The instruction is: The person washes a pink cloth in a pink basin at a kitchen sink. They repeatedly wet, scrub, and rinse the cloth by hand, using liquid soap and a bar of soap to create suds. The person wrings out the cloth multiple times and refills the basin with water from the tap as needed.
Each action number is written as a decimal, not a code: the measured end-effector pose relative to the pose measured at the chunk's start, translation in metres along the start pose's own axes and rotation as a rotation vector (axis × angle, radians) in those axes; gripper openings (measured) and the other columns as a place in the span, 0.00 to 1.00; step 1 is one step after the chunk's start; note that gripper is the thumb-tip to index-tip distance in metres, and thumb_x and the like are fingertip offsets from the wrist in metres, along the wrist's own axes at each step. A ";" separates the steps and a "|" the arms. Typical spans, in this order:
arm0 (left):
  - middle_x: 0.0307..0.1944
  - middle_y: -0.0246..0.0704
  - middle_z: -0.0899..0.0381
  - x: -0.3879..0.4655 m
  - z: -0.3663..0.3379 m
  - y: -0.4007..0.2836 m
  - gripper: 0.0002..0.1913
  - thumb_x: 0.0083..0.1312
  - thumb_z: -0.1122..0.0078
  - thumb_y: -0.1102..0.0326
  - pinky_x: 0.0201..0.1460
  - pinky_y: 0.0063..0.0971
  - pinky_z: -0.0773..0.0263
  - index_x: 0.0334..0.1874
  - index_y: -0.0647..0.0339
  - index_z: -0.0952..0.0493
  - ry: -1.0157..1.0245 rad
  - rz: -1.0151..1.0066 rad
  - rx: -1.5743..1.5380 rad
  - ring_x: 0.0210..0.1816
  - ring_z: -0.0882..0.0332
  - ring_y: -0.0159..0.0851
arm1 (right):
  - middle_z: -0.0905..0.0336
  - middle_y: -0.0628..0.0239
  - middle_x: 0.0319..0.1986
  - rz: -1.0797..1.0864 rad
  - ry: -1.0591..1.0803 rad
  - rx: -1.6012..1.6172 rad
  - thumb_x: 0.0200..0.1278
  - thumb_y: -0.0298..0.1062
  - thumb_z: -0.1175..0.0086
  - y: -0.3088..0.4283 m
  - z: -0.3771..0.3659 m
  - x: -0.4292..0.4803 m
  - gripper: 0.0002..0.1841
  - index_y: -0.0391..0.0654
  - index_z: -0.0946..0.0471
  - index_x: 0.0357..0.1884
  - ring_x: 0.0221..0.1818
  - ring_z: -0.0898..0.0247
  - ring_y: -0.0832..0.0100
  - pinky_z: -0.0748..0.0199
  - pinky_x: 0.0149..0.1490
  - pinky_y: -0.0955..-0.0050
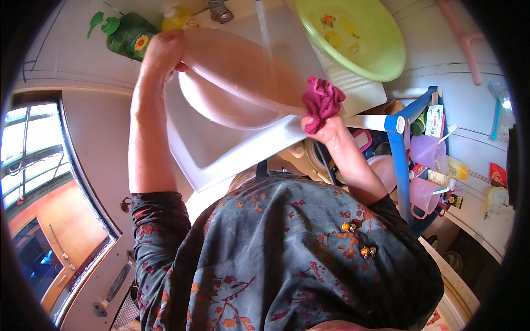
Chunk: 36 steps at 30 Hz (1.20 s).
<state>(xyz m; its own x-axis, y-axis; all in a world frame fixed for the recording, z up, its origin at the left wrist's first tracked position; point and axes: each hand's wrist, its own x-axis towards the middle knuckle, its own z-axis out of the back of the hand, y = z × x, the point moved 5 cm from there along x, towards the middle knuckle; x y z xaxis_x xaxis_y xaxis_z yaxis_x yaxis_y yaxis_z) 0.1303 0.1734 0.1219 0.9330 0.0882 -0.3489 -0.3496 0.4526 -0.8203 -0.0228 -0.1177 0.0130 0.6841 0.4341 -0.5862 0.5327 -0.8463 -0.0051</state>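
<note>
My left hand (pixel 164 49) grips the rim of a pale pink plastic basin (pixel 244 58), which is tilted over a white sink (pixel 198 159). Bunched in my right hand (pixel 327 129) is a wet-looking magenta cloth (pixel 322 101), close to the basin's right end. A thin stream of water (pixel 265 31) falls towards the basin. Part of a metal tap (pixel 220 11) shows at the top. The basin hides much of the sink's inside.
A green pump bottle (pixel 130 35) stands by my left hand. On the ridged drainboard at right rests a light green basin (pixel 372 41). A blue and white shelf rack (pixel 397 145) holds purple and pink cups (pixel 426 151). A door with a window (pixel 37 157) is at left.
</note>
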 end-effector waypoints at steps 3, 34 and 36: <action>0.18 0.27 0.31 0.014 0.007 0.004 0.13 0.59 0.51 0.64 0.11 0.16 0.45 0.40 0.64 0.25 0.064 -0.007 -0.140 0.13 0.39 0.22 | 0.26 0.68 0.22 -0.262 -0.120 0.111 0.57 0.49 0.51 -0.044 0.043 0.016 0.14 0.49 0.25 0.31 0.24 0.33 0.69 0.33 0.21 0.78; 0.37 0.33 0.25 -0.024 -0.151 0.140 0.13 0.62 0.48 0.64 0.40 0.27 0.30 0.45 0.63 0.27 0.004 -0.131 -0.148 0.37 0.26 0.36 | 0.28 0.63 0.38 0.682 -0.187 -1.047 0.65 0.47 0.55 0.005 -0.010 0.068 0.20 0.38 0.30 0.45 0.42 0.33 0.72 0.36 0.50 0.70; 0.30 0.32 0.26 -0.041 -0.182 0.104 0.13 0.66 0.56 0.57 0.35 0.27 0.30 0.42 0.60 0.30 0.174 0.350 -0.746 0.32 0.27 0.32 | 0.29 0.61 0.34 0.399 -0.381 -0.406 0.68 0.46 0.65 -0.006 0.005 0.100 0.18 0.41 0.31 0.39 0.39 0.31 0.64 0.34 0.46 0.61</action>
<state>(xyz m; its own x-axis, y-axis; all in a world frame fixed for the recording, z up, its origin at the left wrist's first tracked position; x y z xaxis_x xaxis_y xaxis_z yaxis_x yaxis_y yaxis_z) 0.0397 0.0553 -0.0317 0.7551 -0.0517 -0.6536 -0.6382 -0.2861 -0.7147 0.0397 -0.0705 -0.0496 0.6836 -0.0885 -0.7245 0.4720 -0.7036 0.5312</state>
